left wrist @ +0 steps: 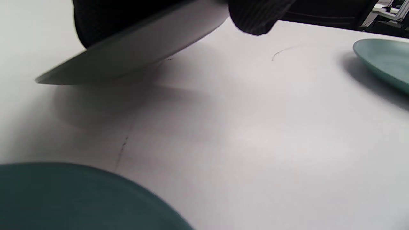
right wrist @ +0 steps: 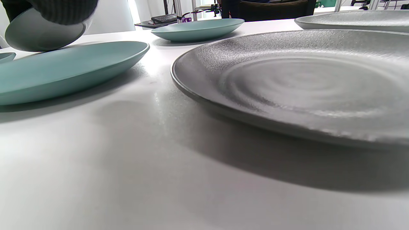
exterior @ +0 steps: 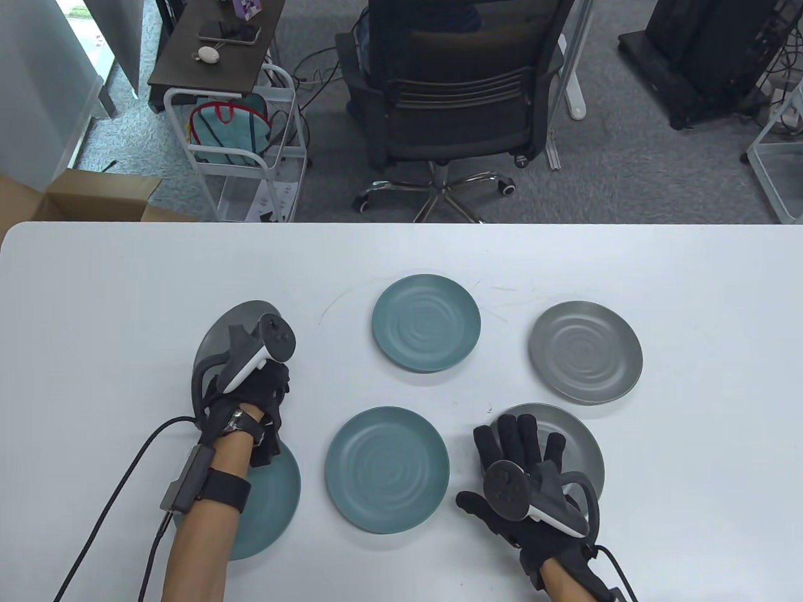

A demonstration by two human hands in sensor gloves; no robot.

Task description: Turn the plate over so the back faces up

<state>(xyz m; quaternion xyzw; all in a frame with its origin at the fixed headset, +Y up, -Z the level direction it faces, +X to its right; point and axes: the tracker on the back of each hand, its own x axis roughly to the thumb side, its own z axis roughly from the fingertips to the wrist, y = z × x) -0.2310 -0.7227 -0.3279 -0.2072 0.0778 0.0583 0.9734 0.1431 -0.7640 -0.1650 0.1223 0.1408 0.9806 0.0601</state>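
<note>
My left hand (exterior: 260,401) grips the near edge of a grey plate (exterior: 216,332) at the left of the table. The left wrist view shows this plate (left wrist: 143,48) tilted, its near edge lifted and its far edge down by the table, with a gloved fingertip (left wrist: 255,19) over the rim. My right hand (exterior: 521,451) is open, fingers spread flat over the near-left part of another grey plate (exterior: 580,448), face up; contact cannot be told. That plate fills the right wrist view (right wrist: 303,83).
Face-up plates lie on the white table (exterior: 690,282): teal under my left forearm (exterior: 273,501), teal at near centre (exterior: 387,469), teal at far centre (exterior: 426,323), grey at far right (exterior: 585,351). An office chair (exterior: 458,94) stands beyond the far edge.
</note>
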